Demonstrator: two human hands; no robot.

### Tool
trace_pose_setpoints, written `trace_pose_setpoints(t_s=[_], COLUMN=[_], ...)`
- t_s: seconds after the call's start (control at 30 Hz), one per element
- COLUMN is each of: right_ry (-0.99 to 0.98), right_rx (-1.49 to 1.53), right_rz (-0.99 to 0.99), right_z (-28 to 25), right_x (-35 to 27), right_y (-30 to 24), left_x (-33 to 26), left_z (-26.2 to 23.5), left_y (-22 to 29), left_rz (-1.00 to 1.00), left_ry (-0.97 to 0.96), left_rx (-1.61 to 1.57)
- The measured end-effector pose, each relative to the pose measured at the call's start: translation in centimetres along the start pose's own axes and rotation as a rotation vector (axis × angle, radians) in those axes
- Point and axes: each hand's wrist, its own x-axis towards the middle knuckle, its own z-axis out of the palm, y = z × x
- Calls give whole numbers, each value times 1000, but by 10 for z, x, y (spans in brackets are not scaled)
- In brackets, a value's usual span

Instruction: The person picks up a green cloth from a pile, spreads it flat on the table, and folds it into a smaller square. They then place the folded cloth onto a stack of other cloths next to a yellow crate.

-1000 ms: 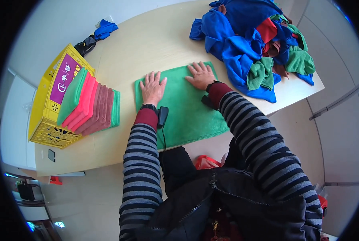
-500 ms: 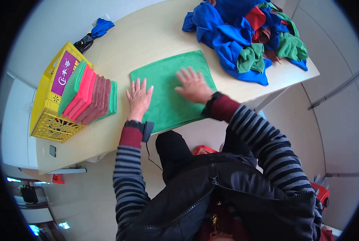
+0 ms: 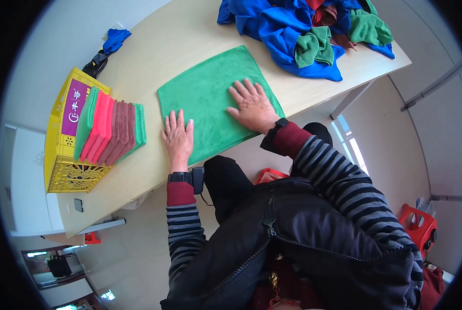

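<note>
A green cloth (image 3: 207, 98) lies flat and smooth on the table in front of me, roughly square, its near edge along the table's front edge. My left hand (image 3: 178, 138) rests at its left edge, palm down with fingers stretched. On the right part of the cloth lies my right hand (image 3: 253, 107), flat with fingers spread. Neither hand grips anything. To the left, a row of folded cloths (image 3: 112, 126) in green, pink and brown leans against a yellow plastic crate (image 3: 78, 168).
A loose heap of blue, green, red and brown cloths (image 3: 277, 28) covers the table's far right. At the far left edge lie a blue cloth (image 3: 116, 40) and a dark item (image 3: 95, 64). A phone-like object (image 3: 78, 205) sits near the left front corner. A red stool (image 3: 418, 227) stands at right.
My right hand, blurred by motion before, now lies still and sharp on the green cloth. The whole view has shifted a little. The cloth remains flat.
</note>
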Motion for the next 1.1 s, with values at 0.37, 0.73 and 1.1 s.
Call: trace_pose_setpoints(t_s=[0.37, 0.73, 1.1], right_ry=[23, 24, 14], right_rx=[-117, 97, -91], right_rz=[130, -154, -70], right_z=[-30, -7, -13], right_x=[-23, -37, -25], right_y=[63, -43, 17], left_x=[-6, -36, -25], left_z=[-3, 2, -2], left_y=[1, 89, 67], left_rz=[-11, 164, 96], left_ry=[24, 142, 143], left_rx=[17, -60, -23])
